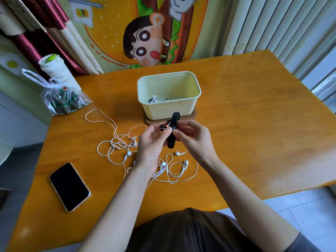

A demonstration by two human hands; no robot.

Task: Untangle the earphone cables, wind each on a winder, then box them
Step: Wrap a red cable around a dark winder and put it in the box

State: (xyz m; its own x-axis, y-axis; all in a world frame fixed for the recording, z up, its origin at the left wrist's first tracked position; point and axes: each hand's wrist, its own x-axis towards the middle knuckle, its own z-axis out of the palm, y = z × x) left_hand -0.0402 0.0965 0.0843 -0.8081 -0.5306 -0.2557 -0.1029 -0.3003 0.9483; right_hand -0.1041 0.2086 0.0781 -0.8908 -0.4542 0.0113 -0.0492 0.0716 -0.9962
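Together, your hands held one piece above the middle of the desk [254, 124]. Your left hand [154, 138] curled round the black winder [175, 118] from its 9 o'clock side, thumb pressed to it beside a pair of dark earbuds [167, 124] with copper collars. Your right hand [191, 135] pinched the same winder from 3 o'clock, fingers bent over its middle. The winder stood nearly upright, its top poking out above your thumbs. How much cable lay wound on it, I could not tell.

At 12 o'clock from your hands sat the cream box [169, 106], open, on a brown tray [193, 115]; a white earphone [154, 97] showed in its bottom left corner. At 9 o'clock and 6 o'clock, tangled white cables [121, 142] sprawled on the desk, partly under your left wrist, with several earbuds loose among them. A phone [70, 186] lay face up at 8 o'clock. At 10 o'clock a knotted plastic bag [62, 101] rested by the desk edge, and a white lidded cup [58, 71] stood just behind it.
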